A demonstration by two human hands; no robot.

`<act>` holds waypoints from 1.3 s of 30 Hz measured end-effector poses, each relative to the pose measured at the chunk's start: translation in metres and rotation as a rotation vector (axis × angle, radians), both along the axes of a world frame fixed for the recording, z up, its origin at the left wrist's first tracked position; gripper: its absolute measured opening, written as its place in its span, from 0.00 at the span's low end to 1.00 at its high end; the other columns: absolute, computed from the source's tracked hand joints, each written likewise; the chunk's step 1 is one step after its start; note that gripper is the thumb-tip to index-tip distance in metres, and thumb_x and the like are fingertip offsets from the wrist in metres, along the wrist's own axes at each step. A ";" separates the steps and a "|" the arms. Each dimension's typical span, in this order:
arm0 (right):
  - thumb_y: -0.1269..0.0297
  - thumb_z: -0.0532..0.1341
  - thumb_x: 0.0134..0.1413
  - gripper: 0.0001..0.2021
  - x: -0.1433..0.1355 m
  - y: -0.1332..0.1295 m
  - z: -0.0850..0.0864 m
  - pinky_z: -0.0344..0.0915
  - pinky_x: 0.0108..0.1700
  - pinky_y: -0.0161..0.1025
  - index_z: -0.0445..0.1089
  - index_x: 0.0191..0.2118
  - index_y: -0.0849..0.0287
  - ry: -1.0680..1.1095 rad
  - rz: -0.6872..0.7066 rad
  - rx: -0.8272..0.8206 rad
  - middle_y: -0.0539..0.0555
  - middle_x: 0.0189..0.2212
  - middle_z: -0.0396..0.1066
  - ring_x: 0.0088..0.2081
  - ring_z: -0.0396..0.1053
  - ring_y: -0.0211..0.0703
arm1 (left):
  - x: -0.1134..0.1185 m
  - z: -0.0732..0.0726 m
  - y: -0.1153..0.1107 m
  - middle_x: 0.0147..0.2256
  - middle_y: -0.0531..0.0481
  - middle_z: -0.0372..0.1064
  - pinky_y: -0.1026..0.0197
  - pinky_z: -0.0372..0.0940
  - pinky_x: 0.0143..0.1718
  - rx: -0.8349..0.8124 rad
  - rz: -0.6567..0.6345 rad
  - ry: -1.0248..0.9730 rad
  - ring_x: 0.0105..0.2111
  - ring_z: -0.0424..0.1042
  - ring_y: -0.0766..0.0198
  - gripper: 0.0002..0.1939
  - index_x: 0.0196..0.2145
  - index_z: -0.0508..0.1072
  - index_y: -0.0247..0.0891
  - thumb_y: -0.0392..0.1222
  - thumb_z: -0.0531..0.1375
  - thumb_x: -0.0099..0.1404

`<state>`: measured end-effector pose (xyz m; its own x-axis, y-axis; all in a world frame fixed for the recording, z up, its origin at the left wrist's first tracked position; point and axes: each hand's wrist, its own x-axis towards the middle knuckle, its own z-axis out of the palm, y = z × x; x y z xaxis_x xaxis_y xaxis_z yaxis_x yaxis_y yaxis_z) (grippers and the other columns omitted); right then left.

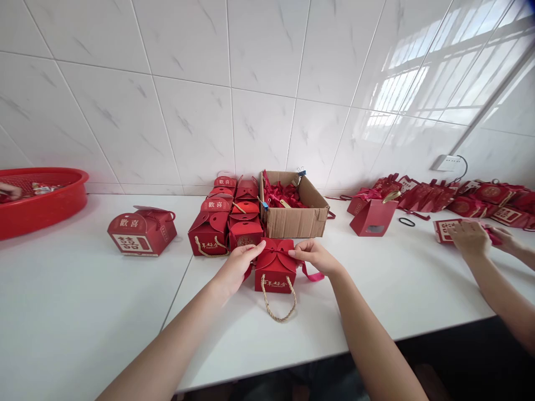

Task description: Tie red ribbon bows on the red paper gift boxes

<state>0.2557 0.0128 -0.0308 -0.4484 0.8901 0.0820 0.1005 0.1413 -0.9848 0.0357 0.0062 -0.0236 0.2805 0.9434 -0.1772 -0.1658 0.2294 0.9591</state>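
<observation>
In front of me on the white table stands a red gift box (pixel 273 281) with gold lettering and a gold rope handle (pixel 281 318) hanging down its near side. A dark red ribbon (pixel 314 275) lies across its folded top flaps, crossing in the middle, with a tail trailing off to the right. My left hand (pixel 241 262) pinches the ribbon at the left of the box top. At the right side of the top, my right hand (pixel 314 255) pinches the ribbon between thumb and fingers.
Red boxes (pixel 211 225) stand in rows behind, beside a cardboard box (pixel 296 223) of ribbons. One box (pixel 142 234) sits left, near a red basket (pixel 45 209) with a person's hand. At right are a windowed box (pixel 374 217), piled boxes (pixel 489 195) and another person's hands (pixel 472 239).
</observation>
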 end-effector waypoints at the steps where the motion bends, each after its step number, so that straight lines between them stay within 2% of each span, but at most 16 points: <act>1: 0.51 0.64 0.49 0.21 0.000 0.000 0.000 0.54 0.27 0.35 0.61 0.17 0.60 0.004 0.000 0.000 0.46 0.17 0.58 0.22 0.55 0.33 | 0.000 0.000 0.000 0.27 0.50 0.70 0.62 0.62 0.35 -0.011 0.007 -0.013 0.30 0.68 0.64 0.18 0.21 0.69 0.37 0.54 0.66 0.51; 11: 0.55 0.64 0.49 0.19 0.007 0.004 -0.002 0.53 0.27 0.35 0.62 0.16 0.61 0.002 -0.008 0.036 0.46 0.17 0.56 0.23 0.53 0.32 | -0.002 -0.001 0.007 0.26 0.52 0.68 0.65 0.60 0.31 -0.009 0.014 -0.031 0.28 0.66 0.67 0.15 0.23 0.71 0.37 0.51 0.67 0.51; 17: 0.54 0.63 0.52 0.17 0.012 0.004 -0.005 0.59 0.30 0.35 0.67 0.20 0.61 0.038 0.056 -0.037 0.49 0.20 0.67 0.24 0.62 0.34 | -0.005 -0.001 0.009 0.26 0.53 0.69 0.63 0.60 0.33 0.003 -0.019 -0.052 0.28 0.67 0.66 0.15 0.23 0.71 0.37 0.51 0.66 0.52; 21: 0.55 0.62 0.53 0.14 0.017 0.004 -0.007 0.61 0.32 0.36 0.69 0.25 0.61 0.171 0.084 -0.099 0.50 0.20 0.70 0.25 0.67 0.36 | -0.008 0.000 0.010 0.28 0.51 0.69 0.64 0.59 0.32 0.007 -0.062 -0.025 0.30 0.67 0.65 0.14 0.26 0.73 0.37 0.51 0.66 0.52; 24: 0.57 0.65 0.51 0.10 0.020 0.005 -0.010 0.63 0.32 0.36 0.71 0.29 0.60 0.317 0.087 -0.099 0.49 0.19 0.70 0.24 0.67 0.36 | -0.007 -0.001 0.010 0.29 0.51 0.67 0.63 0.58 0.32 0.016 -0.089 0.005 0.30 0.66 0.65 0.15 0.27 0.71 0.36 0.52 0.65 0.53; 27: 0.60 0.67 0.48 0.10 0.021 0.005 -0.011 0.64 0.33 0.36 0.74 0.35 0.59 0.414 0.109 -0.073 0.49 0.22 0.70 0.25 0.68 0.36 | -0.004 -0.005 0.009 0.25 0.54 0.61 0.64 0.54 0.29 0.101 -0.057 0.105 0.26 0.61 0.68 0.18 0.23 0.64 0.36 0.53 0.63 0.54; 31: 0.61 0.65 0.51 0.10 0.020 0.003 -0.009 0.65 0.33 0.37 0.74 0.38 0.59 0.432 0.130 -0.056 0.51 0.26 0.71 0.26 0.67 0.36 | 0.000 -0.010 0.008 0.21 0.59 0.47 0.65 0.47 0.25 0.335 0.068 0.338 0.22 0.49 0.71 0.23 0.20 0.52 0.38 0.52 0.61 0.57; 35: 0.60 0.65 0.52 0.09 0.019 0.001 -0.007 0.65 0.33 0.38 0.74 0.36 0.59 0.425 0.133 -0.037 0.52 0.27 0.71 0.26 0.67 0.36 | 0.002 -0.010 0.007 0.24 0.57 0.52 0.64 0.51 0.28 0.469 0.130 0.486 0.25 0.54 0.68 0.18 0.23 0.56 0.38 0.51 0.59 0.58; 39: 0.59 0.65 0.50 0.09 0.017 0.001 -0.008 0.65 0.31 0.37 0.72 0.36 0.58 0.466 0.097 -0.039 0.50 0.25 0.71 0.25 0.67 0.36 | 0.006 -0.012 0.004 0.29 0.55 0.58 0.63 0.57 0.33 0.510 0.136 0.552 0.31 0.61 0.65 0.14 0.27 0.58 0.40 0.50 0.58 0.59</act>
